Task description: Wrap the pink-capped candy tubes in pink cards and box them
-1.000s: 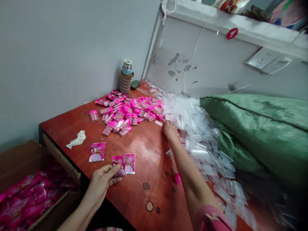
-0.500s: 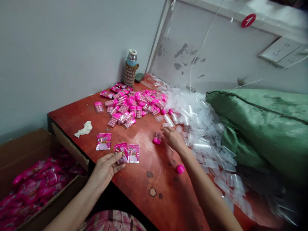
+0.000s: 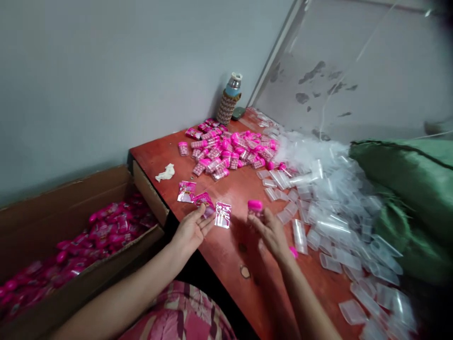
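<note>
My left hand (image 3: 193, 229) lies near the front of the red table (image 3: 226, 245), its fingertips resting on a small pink sachet (image 3: 204, 200). Two more sachets lie beside it, one to the left (image 3: 186, 191) and one to the right (image 3: 222, 215). My right hand (image 3: 272, 231) grips a small clear container with a pink cap (image 3: 255, 206), lifted a little above the table. A loose pink cap (image 3: 293, 251) shows just right of that wrist.
A heap of filled pink-capped containers (image 3: 230, 151) sits at the table's back. Empty clear containers (image 3: 329, 212) spread on the right beside a green sack (image 3: 406, 189). A bottle in a woven sleeve (image 3: 230, 97) stands in the corner. A cardboard box of pink packs (image 3: 88, 236) stands at left. A crumpled tissue (image 3: 165, 173) lies near the left edge.
My right hand came back from the clear heap toward me holding a pink-capped container. My left hand stayed on the sachets. The camera swung left.
</note>
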### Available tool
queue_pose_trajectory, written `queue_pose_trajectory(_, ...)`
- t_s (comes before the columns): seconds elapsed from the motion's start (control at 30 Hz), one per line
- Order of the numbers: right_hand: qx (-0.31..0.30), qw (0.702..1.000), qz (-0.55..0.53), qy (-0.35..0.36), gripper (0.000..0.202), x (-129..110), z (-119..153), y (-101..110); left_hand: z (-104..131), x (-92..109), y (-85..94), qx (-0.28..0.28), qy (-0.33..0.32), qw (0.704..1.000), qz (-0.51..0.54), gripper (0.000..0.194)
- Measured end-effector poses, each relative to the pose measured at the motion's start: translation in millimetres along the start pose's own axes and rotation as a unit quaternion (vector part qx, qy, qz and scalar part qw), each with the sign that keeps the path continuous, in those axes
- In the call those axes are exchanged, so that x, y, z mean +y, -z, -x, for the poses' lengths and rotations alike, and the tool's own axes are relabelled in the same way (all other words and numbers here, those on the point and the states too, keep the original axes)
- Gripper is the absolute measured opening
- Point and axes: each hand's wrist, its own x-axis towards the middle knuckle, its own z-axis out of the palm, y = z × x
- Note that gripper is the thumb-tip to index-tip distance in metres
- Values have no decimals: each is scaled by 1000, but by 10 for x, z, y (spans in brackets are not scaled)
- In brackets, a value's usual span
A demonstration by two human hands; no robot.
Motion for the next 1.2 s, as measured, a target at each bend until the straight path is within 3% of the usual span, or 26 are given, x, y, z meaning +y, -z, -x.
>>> queue_pose_trajectory(0.13, -61, 972, -211, -89, 22, -322, 513, -512, -39, -123, -38, -21, 13, 1000, 13, 10)
queue_pose_trajectory(0.27, -34, 970, -216, -108, 20, -471, 656, -776, -27, -206, -76, -56, 27, 998, -10, 15)
queue_pose_trajectory(0.4, -2, 971, -212, -112, 20, -475, 644, -784, 19, -216, -103, -76, 48, 996, -11, 17)
queue_pose_trajectory(0.63, 13, 962, -250, -110, 20, -458, 651, -761, 30, -215, -117, -53, 33, 998, -12, 12)
queue_pose_trajectory(0.97, -12, 959, -264, -99, 21, -382, 628, -798, 94, -228, -130, -160, -46, 971, -171, 28)
queue_pose_trajectory(1.2, 7, 958, -269, -97, 23, -380, 623, -809, 52, -173, -124, -186, -53, 953, -233, 20)
